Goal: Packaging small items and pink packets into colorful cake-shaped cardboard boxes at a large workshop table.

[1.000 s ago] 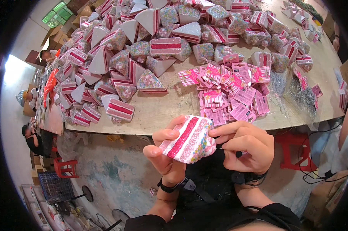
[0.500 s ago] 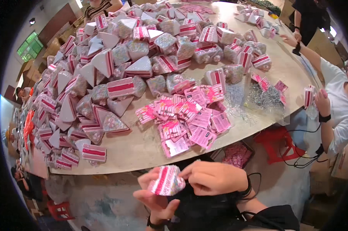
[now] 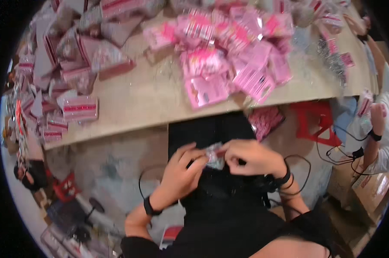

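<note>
Over my lap, a small cake-slice-shaped piece [image 3: 214, 158] with a glittery, see-through side sits between my two hands, its outline smeared by motion. My left hand [image 3: 183, 172] is closed on its left side, fingertips pressed against it. From the right, my right hand [image 3: 254, 158] pinches at its other edge with curled fingers; whether a small part is between them is too blurred to tell. Beyond the hands, pink printed cards [image 3: 207, 88] lie heaped near the table's front edge. Many similar pink-and-white cake slices [image 3: 80, 107] are piled on the left.
The table [image 3: 130, 96] curves across in front of me. Silvery wire ties [image 3: 332, 60] lie at its right. Below stand a box of pink pieces [image 3: 265, 122], a red stool [image 3: 313, 124] and cartons [image 3: 371, 193]. At far right, another person's hand [image 3: 378, 118] holds a slice.
The view has tipped down, so the table sits higher in the picture. My hands are lower over my lap, and the slice is turned with its glittery side up.
</note>
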A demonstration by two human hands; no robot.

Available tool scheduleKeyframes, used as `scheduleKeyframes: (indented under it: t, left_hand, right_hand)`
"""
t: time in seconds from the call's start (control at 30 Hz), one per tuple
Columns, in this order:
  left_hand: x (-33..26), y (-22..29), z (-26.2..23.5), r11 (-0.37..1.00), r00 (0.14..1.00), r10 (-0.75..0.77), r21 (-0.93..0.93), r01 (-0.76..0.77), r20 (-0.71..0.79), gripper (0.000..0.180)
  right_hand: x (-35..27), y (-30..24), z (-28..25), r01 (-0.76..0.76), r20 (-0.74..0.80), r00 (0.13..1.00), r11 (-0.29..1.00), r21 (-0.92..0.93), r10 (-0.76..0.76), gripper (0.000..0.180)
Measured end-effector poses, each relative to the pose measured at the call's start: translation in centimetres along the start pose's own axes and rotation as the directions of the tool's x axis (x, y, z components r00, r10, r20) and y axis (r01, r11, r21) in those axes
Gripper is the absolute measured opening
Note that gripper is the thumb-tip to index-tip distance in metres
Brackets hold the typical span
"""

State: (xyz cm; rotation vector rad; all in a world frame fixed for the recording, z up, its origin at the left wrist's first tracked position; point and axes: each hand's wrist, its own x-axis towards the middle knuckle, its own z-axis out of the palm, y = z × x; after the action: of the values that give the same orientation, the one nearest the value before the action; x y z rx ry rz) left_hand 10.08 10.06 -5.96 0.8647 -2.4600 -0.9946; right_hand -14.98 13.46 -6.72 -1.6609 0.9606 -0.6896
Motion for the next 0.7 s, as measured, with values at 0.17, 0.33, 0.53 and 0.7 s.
scheduleKeyframes:
  t: [0.17,0.33,0.53,0.7]
  left_hand:
    - [0.1,1.1,-0.5,0.994,0.997,-0.022,0.106,0.013,0.076,0.035]
    - [-0.1,1.5,0.7,0.995,0.996,-0.039,0.087,0.046,-0.075,0.026]
    - [0.4,2.1,1.5,0.988,0.985,-0.152,-0.034,0.149,-0.08,0.022]
    - [0.8,2.9,1.7,0.978,0.976,-0.207,0.015,0.208,-0.073,0.021]
  right_hand:
    - [-0.6,0.9,1.0,0.015,-0.112,0.994,0.995,0.094,-0.005,0.019]
    - [-0.5,0.4,1.5,0.038,-0.113,0.993,0.988,0.15,-0.021,0.021]
    - [-0.5,0.9,1.5,0.085,-0.118,0.991,0.989,0.124,-0.07,0.022]
    - [-0.7,1.2,1.6,0.087,-0.118,0.99,0.992,0.086,-0.077,0.025]
